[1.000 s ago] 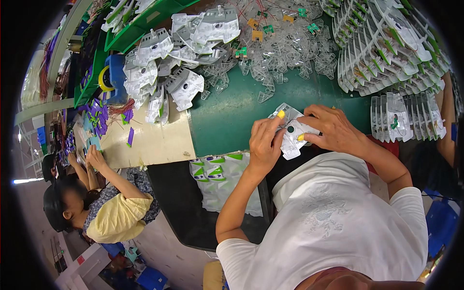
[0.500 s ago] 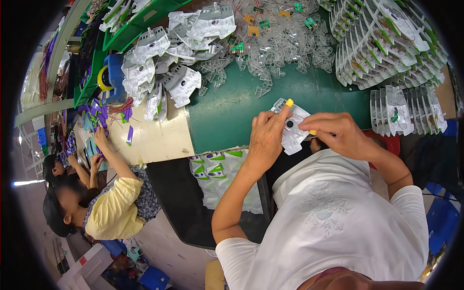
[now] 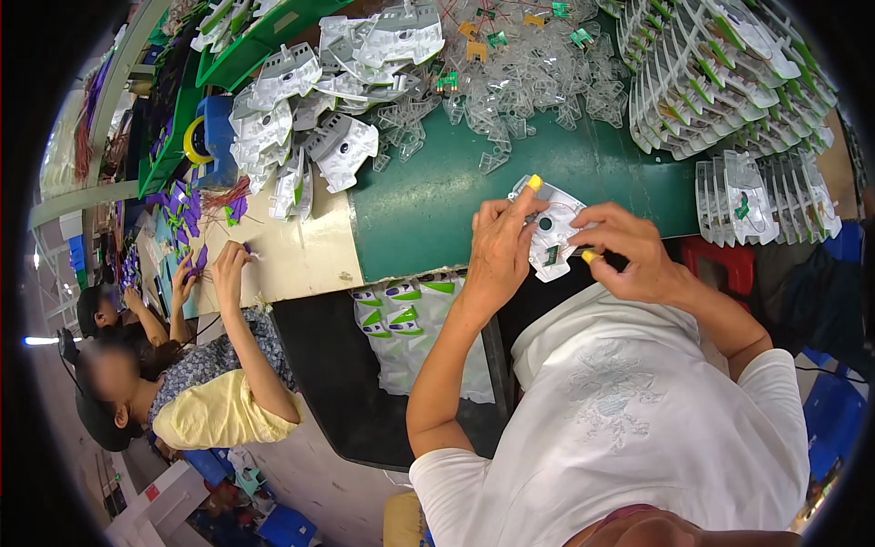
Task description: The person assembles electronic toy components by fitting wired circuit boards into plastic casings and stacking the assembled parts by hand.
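Your left hand (image 3: 499,239) is clamped on a white plastic shell (image 3: 567,208), held over the near edge of the table (image 3: 428,210), tilted, with a dark round spot in its middle. Your right hand (image 3: 633,257) has bent fingers at the shell's right side; can't tell if they grip it or something small there. Hands are apart, with the shell between them. Each has a yellow finger cover (image 3: 534,183) on one tip. Small green board (image 3: 551,256) sits on the shell's near end. Toward the table's far edge: a heap of clear plastic parts (image 3: 538,91) with a few green and orange bits among them. Left of that, a loose pile of white shells (image 3: 342,150); at the right end, tight stacks of similar shells (image 3: 711,87) with green trim. Below the near edge, left of you: a bag (image 3: 419,365) with green-and-white pieces on it. Co-worker in a yellow sleeve (image 3: 223,410) reaches over the left part, near purple pieces (image 3: 187,217).
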A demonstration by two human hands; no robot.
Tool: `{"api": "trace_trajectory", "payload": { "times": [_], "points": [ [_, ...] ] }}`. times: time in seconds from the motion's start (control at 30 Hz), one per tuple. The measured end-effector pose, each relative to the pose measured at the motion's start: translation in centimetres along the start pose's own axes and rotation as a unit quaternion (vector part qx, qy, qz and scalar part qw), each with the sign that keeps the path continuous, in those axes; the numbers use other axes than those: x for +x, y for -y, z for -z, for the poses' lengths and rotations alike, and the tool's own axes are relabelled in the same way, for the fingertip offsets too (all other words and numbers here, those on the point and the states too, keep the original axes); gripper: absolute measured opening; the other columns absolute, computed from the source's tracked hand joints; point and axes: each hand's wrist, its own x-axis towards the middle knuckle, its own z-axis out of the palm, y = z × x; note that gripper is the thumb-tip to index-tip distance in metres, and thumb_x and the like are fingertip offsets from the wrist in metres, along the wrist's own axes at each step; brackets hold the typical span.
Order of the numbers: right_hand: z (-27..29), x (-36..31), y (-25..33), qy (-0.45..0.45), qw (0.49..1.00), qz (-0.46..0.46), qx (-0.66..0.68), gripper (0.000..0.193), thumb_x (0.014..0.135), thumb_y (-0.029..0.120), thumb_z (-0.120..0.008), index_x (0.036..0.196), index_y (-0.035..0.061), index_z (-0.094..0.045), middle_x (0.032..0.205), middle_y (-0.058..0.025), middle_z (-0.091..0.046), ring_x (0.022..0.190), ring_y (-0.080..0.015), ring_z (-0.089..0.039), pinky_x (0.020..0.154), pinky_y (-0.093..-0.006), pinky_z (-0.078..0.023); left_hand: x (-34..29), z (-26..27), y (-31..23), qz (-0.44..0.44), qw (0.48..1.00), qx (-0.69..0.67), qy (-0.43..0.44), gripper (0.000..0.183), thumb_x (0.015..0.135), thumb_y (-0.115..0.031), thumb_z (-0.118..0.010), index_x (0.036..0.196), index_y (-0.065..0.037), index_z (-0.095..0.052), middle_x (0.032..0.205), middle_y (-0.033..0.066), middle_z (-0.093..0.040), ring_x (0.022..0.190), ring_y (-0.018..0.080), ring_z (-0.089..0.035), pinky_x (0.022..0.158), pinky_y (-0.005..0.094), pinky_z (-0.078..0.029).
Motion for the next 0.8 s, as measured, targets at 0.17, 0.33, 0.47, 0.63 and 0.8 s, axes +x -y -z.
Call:
{"api": "trace_trajectory", "payload": {
  "times": [0.17,0.33,0.47,0.63,0.8],
  "points": [
    [0.8,-1.3,-1.6,-0.009,0.990,-0.122,-0.072,0.029,0.080,0.001,-0.066,0.108,0.0047,-0.061,0.077,-0.0114,-0.065,0.058,-0.0193,-0.064,0.049,-0.0320,-0.046,0.4,-0.3,-0.2,0.001,1.000,-0.006,0.001,0.063,0.083,0.007,-0.061,0.143,-0.004,-0.044,0.112,0.0052,-0.070,0.096,0.0277,-0.055,0.089,0.0394,-0.039],
    [-0.8,-1.5,-2.0,-0.011,0.987,-0.158,-0.007,0.026,0.087,0.003,-0.060,0.112,0.0053,-0.053,0.073,-0.0175,-0.064,0.064,-0.0356,-0.066,0.057,-0.0432,-0.050,-0.4,0.3,-0.5,0.043,0.999,0.003,0.003,0.055,0.085,0.006,-0.061,0.138,-0.002,-0.049,0.113,0.0078,-0.070,0.099,0.0303,-0.057,0.093,0.0391,-0.043],
    [1.4,-3.1,0.2,-0.087,0.992,-0.087,-0.001,0.023,0.085,-0.002,-0.061,0.107,0.0032,-0.055,0.065,-0.0090,-0.058,0.054,-0.0252,-0.058,0.051,-0.0367,-0.045,0.2,2.4,-1.9,0.068,0.992,-0.023,-0.106,0.036,0.089,0.006,-0.062,0.124,0.001,-0.059,0.104,0.0131,-0.070,0.087,0.0217,-0.064,0.078,0.0312,-0.052],
    [8.5,-7.8,3.5,-0.241,0.959,-0.100,-0.108,0.022,0.082,-0.003,-0.062,0.103,0.0026,-0.062,0.072,-0.0049,-0.062,0.058,-0.0085,-0.059,0.053,-0.0259,-0.047,1.5,2.1,-2.1,0.119,0.986,-0.031,-0.115,0.027,0.089,0.004,-0.063,0.116,0.001,-0.064,0.101,0.0116,-0.070,0.082,0.0186,-0.063,0.077,0.0286,-0.051],
    [13.4,-10.8,2.2,-0.414,0.891,-0.185,-0.032,0.022,0.092,-0.006,-0.049,0.113,-0.0001,-0.053,0.083,0.0026,-0.053,0.066,-0.0021,-0.046,0.057,-0.0181,-0.038,1.0,-0.2,-2.6,0.088,0.996,-0.008,-0.007,0.019,0.087,0.003,-0.066,0.106,0.003,-0.068,0.099,0.0151,-0.069,0.085,0.0237,-0.066,0.075,0.0325,-0.054]
  ]
}}
